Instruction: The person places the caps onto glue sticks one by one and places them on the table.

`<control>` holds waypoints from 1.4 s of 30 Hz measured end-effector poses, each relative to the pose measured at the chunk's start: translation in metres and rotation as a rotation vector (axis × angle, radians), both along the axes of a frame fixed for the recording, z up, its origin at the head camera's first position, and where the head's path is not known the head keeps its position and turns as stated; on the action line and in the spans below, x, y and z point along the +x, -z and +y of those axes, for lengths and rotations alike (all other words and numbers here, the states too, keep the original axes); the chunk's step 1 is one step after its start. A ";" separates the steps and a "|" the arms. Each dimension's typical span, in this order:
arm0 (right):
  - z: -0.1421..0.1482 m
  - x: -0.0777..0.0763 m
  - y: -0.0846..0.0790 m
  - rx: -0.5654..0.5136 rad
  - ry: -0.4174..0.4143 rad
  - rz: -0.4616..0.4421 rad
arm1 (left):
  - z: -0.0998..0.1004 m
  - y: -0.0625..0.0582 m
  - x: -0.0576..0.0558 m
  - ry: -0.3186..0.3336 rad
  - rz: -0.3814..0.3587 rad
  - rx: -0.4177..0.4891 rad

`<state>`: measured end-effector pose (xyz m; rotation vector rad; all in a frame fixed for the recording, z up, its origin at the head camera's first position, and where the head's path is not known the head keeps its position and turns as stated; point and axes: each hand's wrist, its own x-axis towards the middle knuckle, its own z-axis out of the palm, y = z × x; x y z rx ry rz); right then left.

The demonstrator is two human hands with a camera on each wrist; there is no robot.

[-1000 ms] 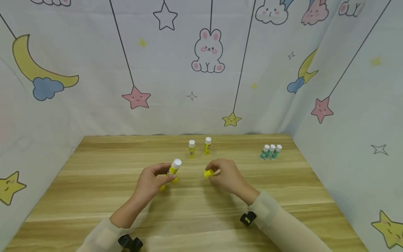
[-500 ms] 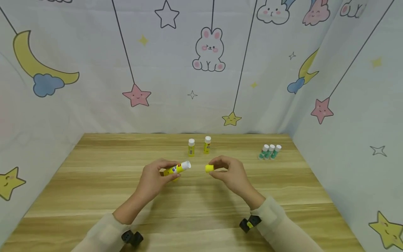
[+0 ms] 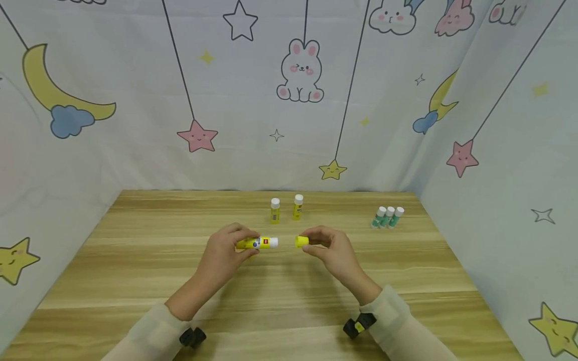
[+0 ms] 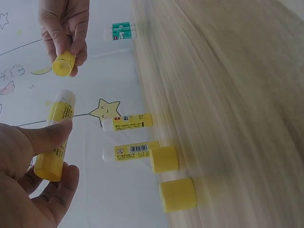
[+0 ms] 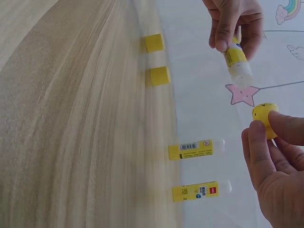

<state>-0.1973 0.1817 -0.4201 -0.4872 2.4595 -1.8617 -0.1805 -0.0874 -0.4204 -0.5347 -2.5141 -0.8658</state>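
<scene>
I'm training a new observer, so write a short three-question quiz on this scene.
1. Which thing does the right grip pinch? A: red marker; B: yellow round plastic cap; C: blue pen.
2. True or false: a gap separates that thing from the yellow-and-white cylindrical plastic tube in the left grip.
3. How many green tubes with white tops stand on the wood-grain table?
Key: 1 B; 2 true; 3 three.

Over the table [image 3: 271, 311], the left hand [image 3: 223, 250] has a stick [image 3: 264, 243], its end facing the cap [image 3: 301, 241] in the right hand [image 3: 335, 250], a gap between. Two loose caps [image 4: 177, 194] sit beneath the left grip. Behind both grips stand two sticks [image 3: 275, 213]; back and right of the right grip, three tubes [image 3: 390, 218] side by side.
</scene>
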 end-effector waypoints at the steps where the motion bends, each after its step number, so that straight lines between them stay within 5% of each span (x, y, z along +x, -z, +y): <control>1: 0.000 0.000 -0.001 -0.004 -0.003 -0.012 | 0.000 0.000 0.000 -0.002 0.014 -0.003; 4: -0.003 0.007 -0.011 -0.004 -0.012 -0.029 | 0.002 -0.001 0.001 -0.004 0.038 0.004; 11: -0.005 0.006 -0.003 -0.025 -0.005 -0.039 | 0.006 0.001 0.002 -0.002 0.063 0.035; 16: -0.011 0.017 -0.017 -0.034 -0.017 -0.056 | 0.010 0.000 0.004 0.006 0.067 0.059; 26: -0.020 0.021 -0.021 -0.015 -0.024 -0.032 | 0.014 0.003 0.004 0.026 0.055 0.074; 42: -0.021 0.009 0.006 0.011 -0.012 0.008 | 0.019 0.005 0.007 0.019 0.058 0.090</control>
